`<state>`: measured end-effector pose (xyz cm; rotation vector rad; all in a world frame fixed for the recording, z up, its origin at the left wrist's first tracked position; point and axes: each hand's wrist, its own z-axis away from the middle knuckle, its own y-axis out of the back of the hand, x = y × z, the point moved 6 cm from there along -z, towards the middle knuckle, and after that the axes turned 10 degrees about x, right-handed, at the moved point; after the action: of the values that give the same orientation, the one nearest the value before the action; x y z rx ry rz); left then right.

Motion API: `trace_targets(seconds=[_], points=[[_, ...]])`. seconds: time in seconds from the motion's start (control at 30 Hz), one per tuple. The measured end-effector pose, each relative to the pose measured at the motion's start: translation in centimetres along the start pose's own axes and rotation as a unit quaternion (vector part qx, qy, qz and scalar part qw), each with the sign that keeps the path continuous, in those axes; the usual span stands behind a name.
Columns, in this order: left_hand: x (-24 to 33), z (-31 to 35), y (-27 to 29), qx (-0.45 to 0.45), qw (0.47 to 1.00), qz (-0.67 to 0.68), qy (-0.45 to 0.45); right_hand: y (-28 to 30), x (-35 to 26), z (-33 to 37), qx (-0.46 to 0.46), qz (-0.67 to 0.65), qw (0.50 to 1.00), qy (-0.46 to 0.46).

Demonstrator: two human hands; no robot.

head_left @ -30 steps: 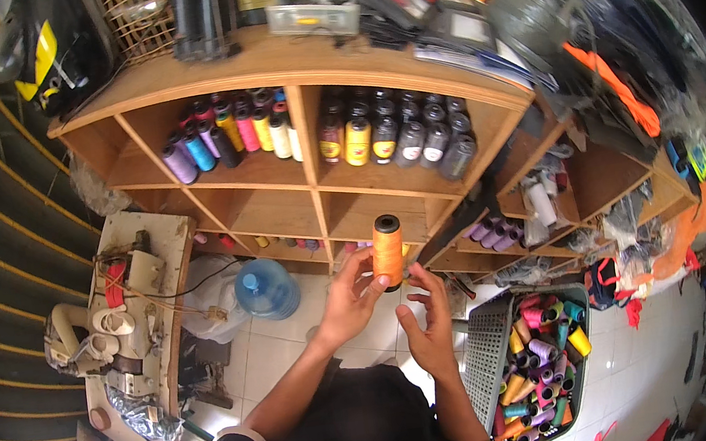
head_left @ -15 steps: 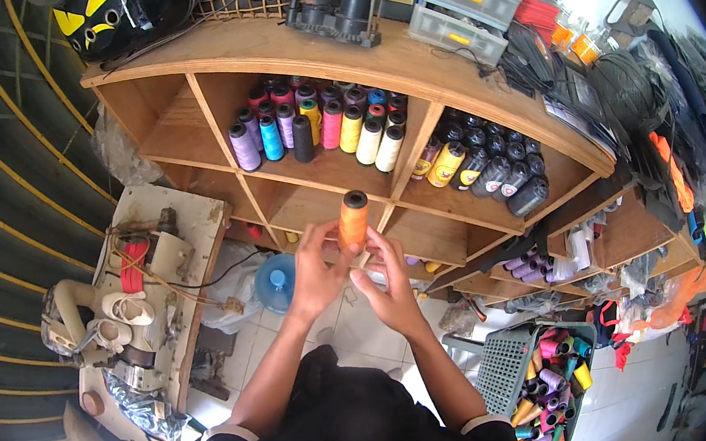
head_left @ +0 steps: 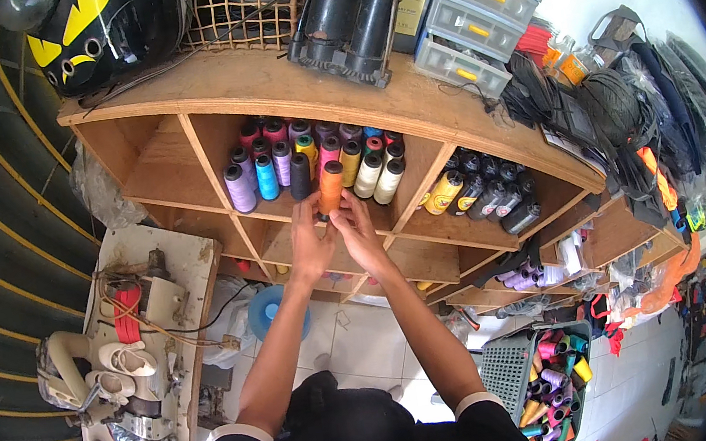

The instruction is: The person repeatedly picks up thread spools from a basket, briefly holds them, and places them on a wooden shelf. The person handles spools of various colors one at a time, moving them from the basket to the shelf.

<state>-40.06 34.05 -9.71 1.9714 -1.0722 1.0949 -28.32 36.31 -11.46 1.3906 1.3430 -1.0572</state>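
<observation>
An orange thread spool (head_left: pixel 331 190) stands upright between my hands, in front of the upper middle compartment of the wooden shelf (head_left: pixel 413 133). My left hand (head_left: pixel 313 245) grips its lower left side with closed fingers. The fingers of my right hand (head_left: pixel 358 236) close on its lower right side. Just behind it, rows of thread cones fill the compartment: a lilac cone (head_left: pixel 239 189) at the left end, a blue cone (head_left: pixel 267 178), a black cone (head_left: pixel 300 176) and a cream cone (head_left: pixel 389 182) at the right. My hands hide the spool's base.
Yellow and black cones (head_left: pixel 488 198) occupy the compartment to the right. A green plastic basket (head_left: pixel 505 371) full of mixed spools stands on the floor at lower right. To the left is a sewing machine (head_left: pixel 128 358) on its table. Clear drawers (head_left: pixel 481 6) and a helmet (head_left: pixel 114 34) top the shelf.
Both hands have moved forward and slightly left toward the shelf, carrying the orange spool to the front of the cone rows. The view has shifted closer to the shelf.
</observation>
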Motion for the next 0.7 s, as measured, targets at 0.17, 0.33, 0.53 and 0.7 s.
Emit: trace_targets(seconds=[0.17, 0.33, 0.53, 0.7], points=[[-1.0, -0.7, -0.6, -0.03, 0.999, -0.004, 0.013, -0.3, 1.2, -1.3, 0.031, 0.026, 0.999, 0.006], [-2.9, -1.3, -1.0, -0.029, 1.0, -0.002, 0.007, -1.6, 1.0, -1.9, 0.05, 0.019, 0.998, 0.023], [-2.2, -1.6, -1.4, -0.04, 0.999, -0.023, -0.005, -1.9, 2.1, -3.0, 0.052, 0.033, 0.998, 0.005], [-1.8, -1.4, -1.0, -0.008, 1.0, -0.012, -0.023, -2.2, 1.5, -2.8, 0.046, 0.012, 0.999, 0.012]])
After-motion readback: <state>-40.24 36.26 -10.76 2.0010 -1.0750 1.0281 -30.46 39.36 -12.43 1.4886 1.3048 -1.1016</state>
